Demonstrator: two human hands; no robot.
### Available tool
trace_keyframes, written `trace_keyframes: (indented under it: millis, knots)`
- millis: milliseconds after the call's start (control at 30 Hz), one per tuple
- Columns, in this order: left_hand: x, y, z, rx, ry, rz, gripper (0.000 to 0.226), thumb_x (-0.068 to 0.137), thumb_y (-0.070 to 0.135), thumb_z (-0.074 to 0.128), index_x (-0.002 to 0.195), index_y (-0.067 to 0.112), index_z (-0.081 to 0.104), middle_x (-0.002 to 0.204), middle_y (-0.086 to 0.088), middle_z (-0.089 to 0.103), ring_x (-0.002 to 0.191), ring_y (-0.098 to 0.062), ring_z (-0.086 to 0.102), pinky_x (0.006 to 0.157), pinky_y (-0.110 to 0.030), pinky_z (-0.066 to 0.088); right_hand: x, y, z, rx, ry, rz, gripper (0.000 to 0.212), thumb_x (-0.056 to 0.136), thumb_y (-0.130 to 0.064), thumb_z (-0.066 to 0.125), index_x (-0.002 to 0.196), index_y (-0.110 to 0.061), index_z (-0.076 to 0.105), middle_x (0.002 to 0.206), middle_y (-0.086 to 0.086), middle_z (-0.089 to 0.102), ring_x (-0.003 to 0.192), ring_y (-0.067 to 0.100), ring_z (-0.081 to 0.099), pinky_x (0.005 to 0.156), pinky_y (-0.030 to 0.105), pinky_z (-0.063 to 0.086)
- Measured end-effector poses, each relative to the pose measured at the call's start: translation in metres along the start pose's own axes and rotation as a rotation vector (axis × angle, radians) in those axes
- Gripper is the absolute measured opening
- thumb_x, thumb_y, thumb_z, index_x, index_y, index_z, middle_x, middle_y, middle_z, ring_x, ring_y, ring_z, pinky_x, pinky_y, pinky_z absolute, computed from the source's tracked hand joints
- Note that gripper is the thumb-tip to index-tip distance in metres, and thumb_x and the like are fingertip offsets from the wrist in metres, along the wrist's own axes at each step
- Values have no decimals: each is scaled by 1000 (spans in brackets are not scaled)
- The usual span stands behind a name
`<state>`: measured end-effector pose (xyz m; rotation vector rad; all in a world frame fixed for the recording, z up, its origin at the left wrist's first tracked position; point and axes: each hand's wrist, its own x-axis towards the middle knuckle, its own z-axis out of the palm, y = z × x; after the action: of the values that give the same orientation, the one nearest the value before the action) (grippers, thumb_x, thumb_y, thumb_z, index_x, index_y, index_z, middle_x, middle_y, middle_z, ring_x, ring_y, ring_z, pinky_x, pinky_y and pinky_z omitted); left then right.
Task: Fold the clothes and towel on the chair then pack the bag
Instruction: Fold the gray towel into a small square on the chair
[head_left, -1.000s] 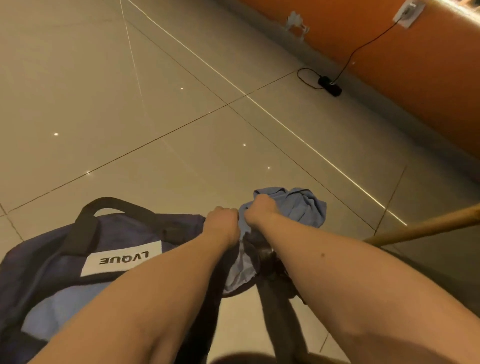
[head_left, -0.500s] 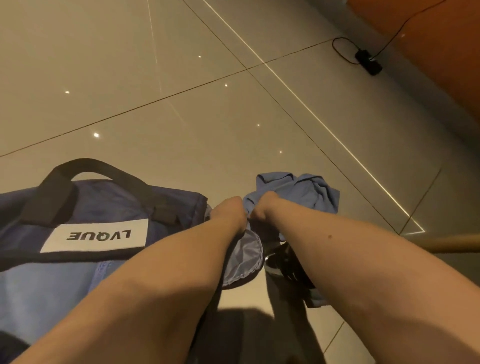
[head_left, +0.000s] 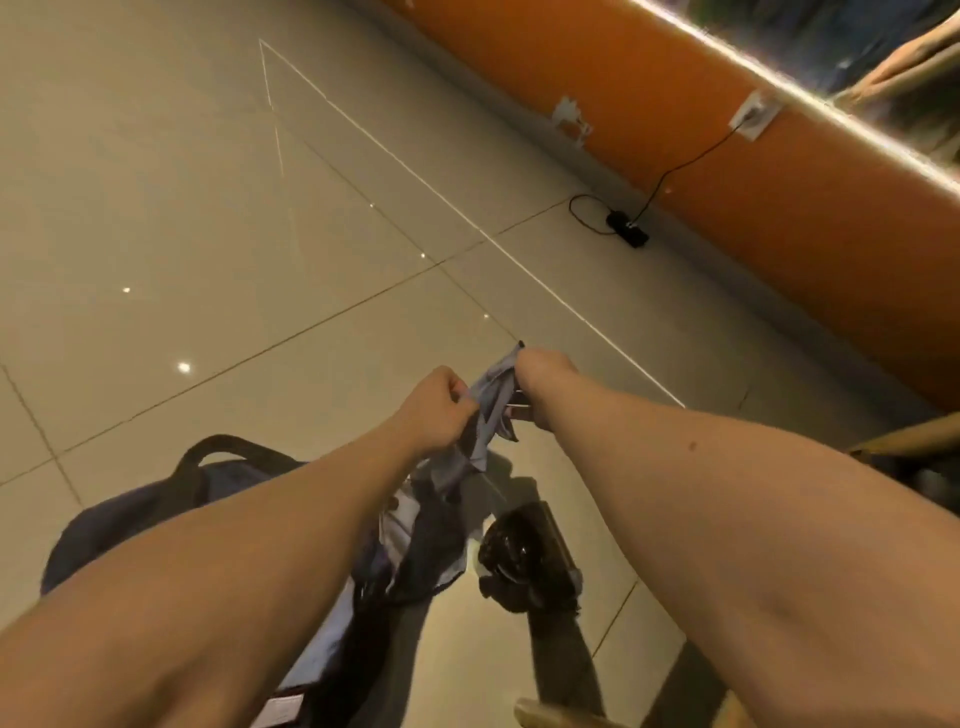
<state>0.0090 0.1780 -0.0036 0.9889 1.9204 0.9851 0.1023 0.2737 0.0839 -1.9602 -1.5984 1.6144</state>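
While you are holding the blue garment (head_left: 491, 402) up in front of you, both hands are clenching it. Your left hand (head_left: 434, 410) is pinching a bunched edge, and your right hand (head_left: 543, 382) is curling round the top corner just beside it, so each grip is grasping cloth. The garment is hanging in the air above the floor (head_left: 208, 234), not lying on the chair. Its long axis is running from your grips down and back toward you, with the loose tail trailing toward the bag (head_left: 135, 514). The bag is lying on the floor below and to the left of your hands, partly under your left forearm. Whether the tail is touching the bag cannot be told, since the forearm is hiding that part. Your left hand is nearer the bag; your right is nearer the wooden chair frame (head_left: 904, 441). With the grips sitting so close together, the cloth is hanging as a rope. Folding probably means drawing them apart along the top edge, while packing means lowering down and leftward. A dark shiny bundle (head_left: 524, 561) is lying just right of the tail.
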Motion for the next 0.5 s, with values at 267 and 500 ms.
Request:
trace_keyframes:
  millis: [267,500]
  knots:
    - [-110,170,-73,13,6,207,7,97,17,61,96,13,55,90,-13,66,78,-19,59,66,-29,46,-177,-53,-108,465,-74,-117,22,98,-9,52,113,-1,67,105,21,73,96,34,72,72,42,63]
    - [-245,289,-94,-70,-49,385,15,90,21,69,96,15,57,97,-15,68,94,-33,69,87,-55,59,-339,-34,-193,601,-183,-289,20,93,-13,46,105,-6,60,108,18,61,113,34,58,106,55,44]
